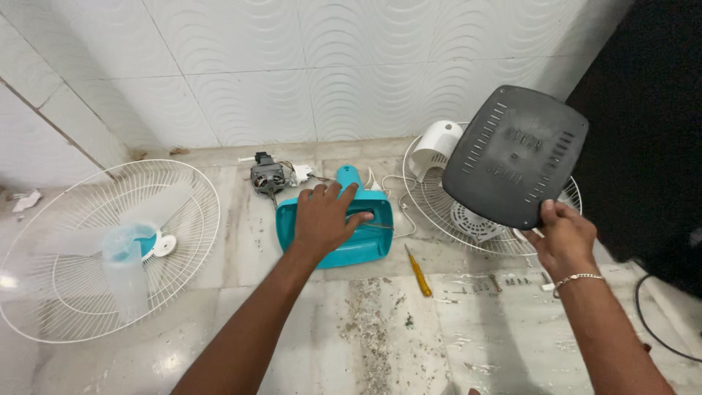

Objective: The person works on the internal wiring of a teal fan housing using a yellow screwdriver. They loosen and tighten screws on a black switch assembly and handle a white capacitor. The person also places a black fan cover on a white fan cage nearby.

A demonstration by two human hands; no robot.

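Left hand (325,219) pressed flat and spread on the teal fan base (344,223) at frame centre, fingers loosely curled over its top, not closed round anything. Right hand (564,238) at right of frame, grip closed on the lower edge of the dark grey vented cover (514,155), held tilted up off the floor, well right of and above the teal base, in front of the white fan guard (446,212). Yellow screwdriver (418,272) on the floor between the two hands, nearer the left.
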